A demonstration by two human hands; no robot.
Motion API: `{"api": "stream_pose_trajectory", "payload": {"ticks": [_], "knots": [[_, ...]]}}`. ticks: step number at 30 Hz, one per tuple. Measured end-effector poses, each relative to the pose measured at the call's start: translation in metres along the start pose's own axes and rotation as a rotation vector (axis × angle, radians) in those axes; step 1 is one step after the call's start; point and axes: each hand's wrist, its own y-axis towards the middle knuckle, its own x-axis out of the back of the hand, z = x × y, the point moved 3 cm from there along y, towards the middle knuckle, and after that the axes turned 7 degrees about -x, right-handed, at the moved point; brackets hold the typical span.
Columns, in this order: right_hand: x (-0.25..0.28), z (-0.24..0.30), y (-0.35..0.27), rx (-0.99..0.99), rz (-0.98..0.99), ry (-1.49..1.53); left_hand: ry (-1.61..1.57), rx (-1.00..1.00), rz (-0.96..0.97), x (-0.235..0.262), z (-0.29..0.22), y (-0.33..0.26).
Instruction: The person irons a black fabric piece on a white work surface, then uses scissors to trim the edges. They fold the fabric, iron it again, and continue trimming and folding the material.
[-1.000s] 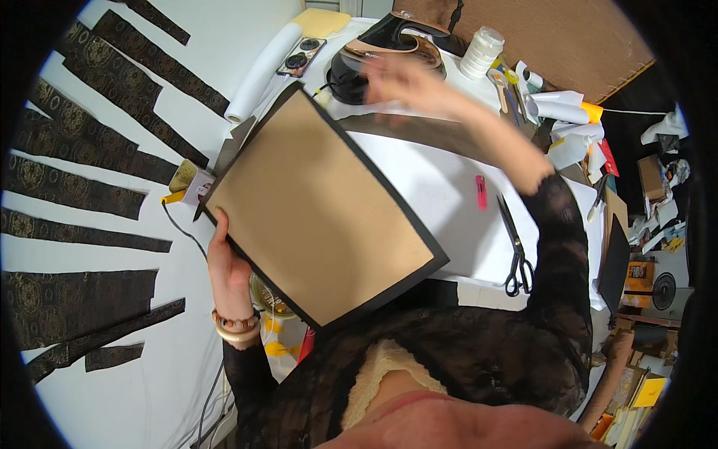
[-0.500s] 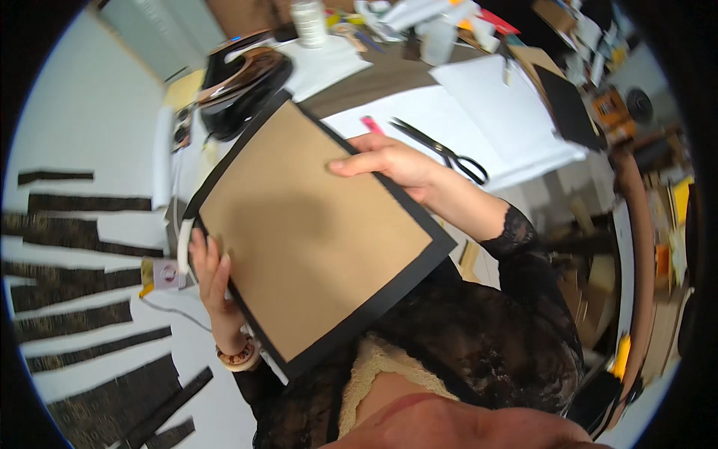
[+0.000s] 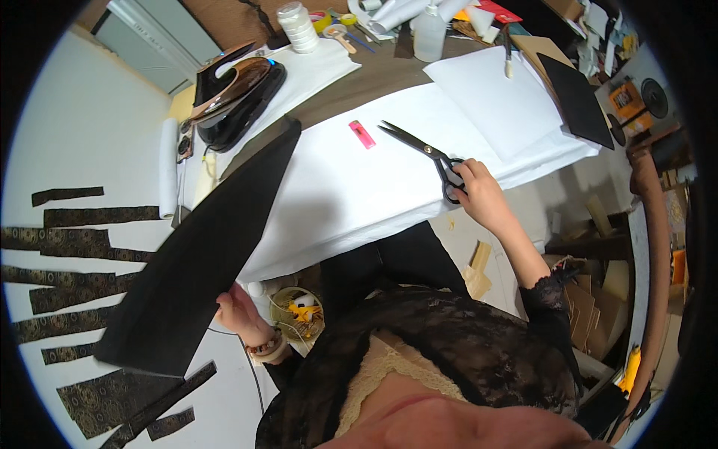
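Observation:
My left hand [image 3: 241,313] grips the lower edge of a large board [image 3: 209,236], which stands tilted at the left with its black side toward me. The fingers behind the board are hidden. At the table's front edge, my right hand [image 3: 482,196] has its fingers closed on the handle loops of the black scissors [image 3: 411,141]. The scissors lie on white paper [image 3: 336,187], blades nearly together and pointing to the far left. Left of the blade tips lies a small pink lighter [image 3: 362,135].
A clothes iron [image 3: 238,101] stands at the far left, near a white bottle [image 3: 298,31]. A clear squeeze bottle [image 3: 430,36], a brush [image 3: 509,66] and a black panel [image 3: 576,101] are farther right. Dark patterned strips [image 3: 67,326] lie at the left. Below the table sits a bin [image 3: 298,329].
The board has swung left and turned from its tan face to its black side. My right hand has let go of it and moved right onto the scissors.

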Motion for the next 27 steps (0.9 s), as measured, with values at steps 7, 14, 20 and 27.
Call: {"api": "stream_pose_trajectory", "payload": {"ticks": [7, 14, 20, 27], "knots": [[-0.003, -0.01, 0.017, -0.068, 0.156, -0.031, -0.241, 0.119, -0.005, -0.002, 0.035, -0.013], [0.027, 0.004, 0.005, 0.048, -0.107, -0.173, -0.605, 0.487, -0.159, -0.06, 0.052, -0.044], [0.027, 0.007, -0.008, -0.162, -0.071, 0.431, -0.396, 0.298, 0.212, -0.094, 0.05, 0.004], [0.061, 0.047, -0.017, -0.285, -0.059, 0.904, -0.314, 0.176, 0.203, -0.086, 0.056, 0.008]]}}
